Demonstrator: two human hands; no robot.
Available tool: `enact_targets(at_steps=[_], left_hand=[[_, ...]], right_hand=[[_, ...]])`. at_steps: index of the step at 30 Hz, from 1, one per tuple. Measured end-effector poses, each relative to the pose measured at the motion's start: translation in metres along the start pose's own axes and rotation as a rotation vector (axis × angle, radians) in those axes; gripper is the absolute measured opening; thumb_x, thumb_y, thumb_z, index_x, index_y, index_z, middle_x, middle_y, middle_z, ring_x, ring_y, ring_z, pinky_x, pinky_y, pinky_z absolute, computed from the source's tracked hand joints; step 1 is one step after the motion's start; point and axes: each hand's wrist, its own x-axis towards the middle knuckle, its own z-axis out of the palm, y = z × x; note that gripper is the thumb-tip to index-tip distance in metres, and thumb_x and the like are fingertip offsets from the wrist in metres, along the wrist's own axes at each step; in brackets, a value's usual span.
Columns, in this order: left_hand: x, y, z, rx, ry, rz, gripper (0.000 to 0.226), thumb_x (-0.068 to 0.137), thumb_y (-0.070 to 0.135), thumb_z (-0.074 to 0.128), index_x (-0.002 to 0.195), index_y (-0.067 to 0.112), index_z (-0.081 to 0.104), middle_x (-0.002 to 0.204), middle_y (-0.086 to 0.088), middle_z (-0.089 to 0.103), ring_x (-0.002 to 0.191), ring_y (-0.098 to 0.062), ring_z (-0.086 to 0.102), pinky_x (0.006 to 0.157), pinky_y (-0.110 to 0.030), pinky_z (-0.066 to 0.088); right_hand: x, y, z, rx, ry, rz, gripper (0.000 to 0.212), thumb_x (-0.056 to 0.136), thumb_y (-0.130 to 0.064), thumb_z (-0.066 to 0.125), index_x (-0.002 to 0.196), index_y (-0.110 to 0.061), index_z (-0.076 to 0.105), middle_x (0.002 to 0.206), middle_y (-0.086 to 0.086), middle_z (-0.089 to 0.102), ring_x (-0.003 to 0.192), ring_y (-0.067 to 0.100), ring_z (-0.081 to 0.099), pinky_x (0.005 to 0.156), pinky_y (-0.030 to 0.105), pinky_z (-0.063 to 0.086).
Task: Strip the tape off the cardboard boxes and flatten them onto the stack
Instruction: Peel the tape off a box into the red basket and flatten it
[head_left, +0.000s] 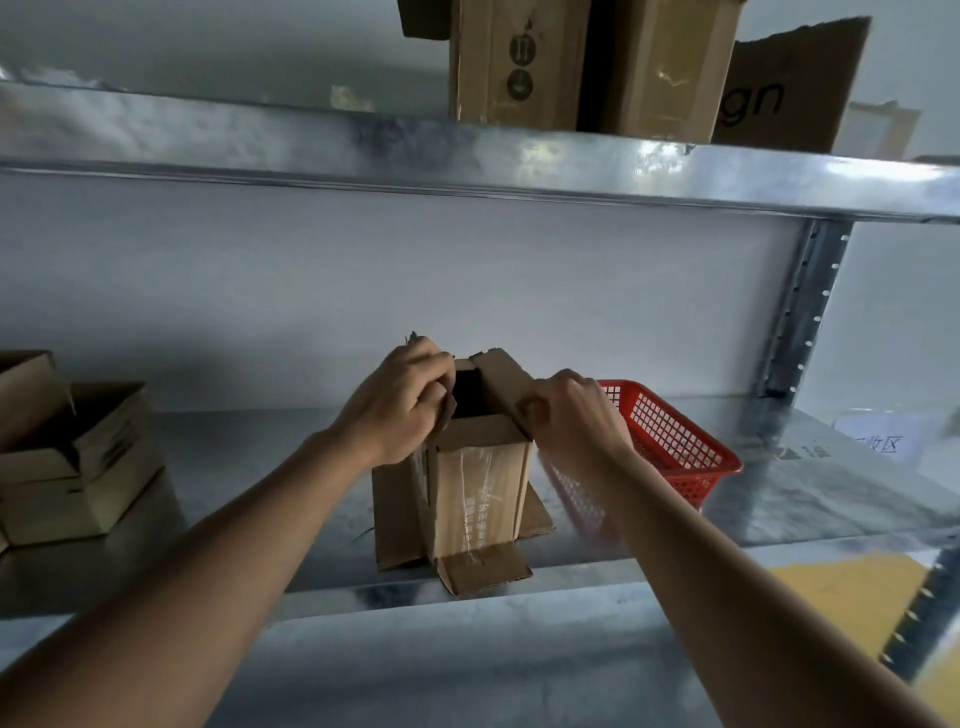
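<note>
At nine o'clock on the metal shelf (779, 499) sits a pile of opened cardboard boxes (67, 457), well apart from the work and probably waiting their turn. At the centre stands the box in hand (480, 488), upright on the shelf with its bottom flaps splayed flat underneath, which steadies it while the top is worked. A strip of clear tape (475, 499) runs down its near face onto the front bottom flap, not yet stripped. The left hand (402, 410) has its fingers curled round the top flap at the box's ten o'clock corner, gripping and bending it outward; whether any tape is caught in that pinch I cannot tell, as the frame is soft there. The right hand (574, 415) grips the opposite top flap at two o'clock, thumb pressed on its edge, so the two hands seem to be pulling the mouth apart. Just behind the right wrist, at three o'clock, a red plastic basket (675, 447) crowds that side and could hinder laying the box flat. On the upper shelf (519, 166), at twelve to one o'clock, more cartons (592, 67) stand upright.
</note>
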Motion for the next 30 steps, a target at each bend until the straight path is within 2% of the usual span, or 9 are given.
enact_targets(at_steps=[5,8,12,15,18,20,23,27,30], left_hand=[[-0.011,-0.019,0.001,0.096,0.087,0.102,0.043,0.069,-0.021,0.051,0.091,0.014,0.063,0.104,0.006,0.049,0.105,-0.019,0.047,0.087,-0.034,0.045],[-0.017,-0.027,-0.002,0.155,0.096,0.062,0.045,0.064,-0.014,0.061,0.095,0.019,0.064,0.107,0.011,0.047,0.11,-0.017,0.041,0.095,-0.027,0.037],[-0.022,-0.034,-0.006,0.187,0.104,0.063,0.032,0.072,0.006,0.077,0.093,0.026,0.063,0.106,0.012,0.05,0.11,-0.02,0.05,0.091,-0.036,0.047],[-0.022,-0.029,-0.006,0.234,0.112,0.057,0.031,0.073,0.011,0.074,0.095,0.026,0.059,0.107,0.009,0.052,0.107,-0.02,0.049,0.087,-0.038,0.049],[-0.02,-0.023,-0.003,0.313,0.119,0.055,0.025,0.073,0.016,0.071,0.094,0.021,0.058,0.107,0.005,0.053,0.102,-0.021,0.049,0.089,-0.042,0.048],[-0.018,-0.02,0.0,0.348,0.139,0.052,0.019,0.076,0.025,0.063,0.093,0.019,0.058,0.104,0.003,0.053,0.1,-0.024,0.052,0.102,-0.047,0.045],[-0.014,-0.017,0.007,0.42,0.172,0.03,0.022,0.078,0.034,0.053,0.092,0.018,0.059,0.102,0.002,0.053,0.098,-0.028,0.056,0.117,-0.05,0.035],[-0.01,-0.007,0.014,0.462,0.263,0.024,0.024,0.078,0.031,0.05,0.091,0.014,0.061,0.099,-0.002,0.054,0.095,-0.028,0.055,0.109,-0.048,0.041],[-0.007,-0.003,0.017,0.535,0.307,0.023,0.018,0.078,0.026,0.062,0.091,0.014,0.06,0.097,-0.002,0.054,0.093,-0.026,0.051,0.098,-0.043,0.045]], right_hand=[[0.017,-0.027,-0.014,-0.245,-0.321,-0.041,0.032,0.091,-0.001,0.065,0.118,-0.017,0.066,0.099,0.004,0.064,0.096,0.027,0.067,0.075,0.038,0.057],[0.02,-0.038,-0.011,-0.225,-0.457,-0.034,0.043,0.092,0.001,0.063,0.132,-0.013,0.059,0.11,0.01,0.051,0.095,0.028,0.061,0.089,0.04,0.058],[0.022,-0.042,-0.014,0.016,-0.491,0.009,0.029,0.091,-0.002,0.053,0.117,-0.013,0.058,0.11,0.01,0.053,0.086,0.022,0.058,0.065,0.027,0.048],[0.027,-0.043,-0.02,0.341,-0.559,0.007,0.035,0.09,-0.024,0.06,0.126,-0.024,0.055,0.109,0.002,0.062,0.098,0.019,0.062,0.077,0.033,0.053],[0.023,-0.041,-0.024,0.207,-0.68,0.008,0.09,0.066,-0.074,0.073,0.144,-0.039,0.042,0.135,0.0,0.055,0.122,0.027,0.054,0.102,0.051,0.049],[0.015,-0.038,-0.019,0.041,-0.588,0.116,0.119,0.045,-0.087,0.074,0.146,-0.036,0.037,0.147,0.009,0.039,0.137,0.041,0.036,0.108,0.065,0.039],[0.005,-0.039,-0.005,-0.003,-0.371,0.253,0.128,0.03,-0.098,0.07,0.13,-0.022,0.044,0.146,0.014,0.037,0.143,0.051,0.02,0.108,0.077,0.03],[-0.01,-0.044,-0.004,0.043,-0.213,0.361,0.125,0.05,-0.083,0.083,0.143,-0.014,0.034,0.159,0.018,0.003,0.149,0.06,-0.006,0.11,0.078,0.029],[-0.019,-0.044,-0.012,0.055,-0.13,0.384,0.114,0.062,-0.078,0.081,0.142,-0.016,0.03,0.159,0.019,-0.007,0.148,0.062,-0.004,0.11,0.076,0.033]])
